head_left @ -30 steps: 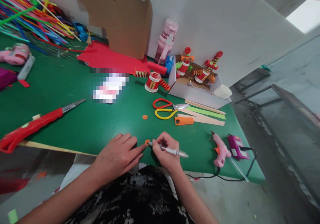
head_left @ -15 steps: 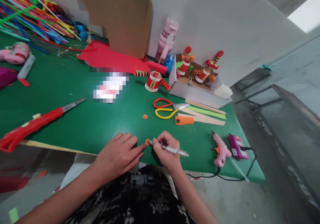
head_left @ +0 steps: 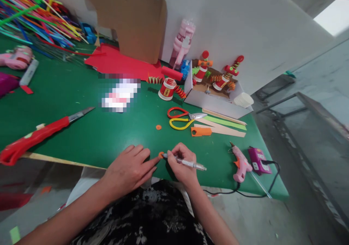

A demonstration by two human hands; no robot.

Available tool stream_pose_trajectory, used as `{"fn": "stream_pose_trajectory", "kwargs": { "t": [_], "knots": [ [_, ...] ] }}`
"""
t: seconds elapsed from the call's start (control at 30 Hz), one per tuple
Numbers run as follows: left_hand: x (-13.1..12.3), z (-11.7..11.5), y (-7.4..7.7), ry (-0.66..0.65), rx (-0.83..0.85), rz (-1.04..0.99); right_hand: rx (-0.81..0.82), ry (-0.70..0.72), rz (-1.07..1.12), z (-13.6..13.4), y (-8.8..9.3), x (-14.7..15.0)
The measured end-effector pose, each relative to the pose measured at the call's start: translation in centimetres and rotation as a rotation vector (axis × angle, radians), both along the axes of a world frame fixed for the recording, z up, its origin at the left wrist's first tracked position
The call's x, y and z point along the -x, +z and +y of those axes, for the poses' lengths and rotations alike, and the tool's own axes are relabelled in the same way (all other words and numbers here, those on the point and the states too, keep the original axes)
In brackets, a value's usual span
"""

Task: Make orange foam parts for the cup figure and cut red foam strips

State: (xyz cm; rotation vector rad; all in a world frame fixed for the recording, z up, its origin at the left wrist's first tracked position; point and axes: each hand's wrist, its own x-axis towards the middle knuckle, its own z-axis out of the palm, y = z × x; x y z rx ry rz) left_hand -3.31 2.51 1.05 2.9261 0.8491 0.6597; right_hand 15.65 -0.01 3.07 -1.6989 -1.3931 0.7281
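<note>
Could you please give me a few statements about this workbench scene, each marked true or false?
1. The right hand holds a pen. True.
2. The left hand grips the scissors. False: one of its fingers reaches to a small orange disc, and the scissors lie on the green tabletop.
3. A second orange disc lies apart from both hands. True.
4. The two scissor handles are the same colour. False: one is red, the other yellow.
5. The pink glue gun on the right lies inside the white box. False: it lies outside, on the tabletop.
</note>
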Motion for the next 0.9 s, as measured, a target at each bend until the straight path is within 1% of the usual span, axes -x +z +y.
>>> {"fn": "stream_pose_trajectory", "kwargs": {
  "t": [0.1,0.2,0.37,0.43,0.67,0.9],
  "knots": [
    [-0.01,-0.01,0.03,0.006,-0.004,-0.005,0.018,0.021,0.013,0.00,0.09,0.02],
    [0.00,0.02,0.02,0.004,-0.009,-0.013,0.008,0.012,0.014,-0.03,0.01,-0.04],
    [0.03,-0.01,-0.07,0.002,-0.003,-0.021,-0.058,-0.112,0.059,-0.22,-0.56,-0.53],
    [0.03,-0.03,-0.11,0.004,0.005,-0.020,-0.060,-0.133,0.075,-0.31,-0.67,-0.68],
    [-0.04,-0.02,-0.02,0.005,-0.010,-0.020,-0.007,-0.053,0.054,-0.31,-0.42,-0.33],
    [-0.07,-0.07,-0.09,0.015,-0.003,-0.028,-0.010,-0.038,0.018,-0.23,-0.28,-0.20]
  ]
}}
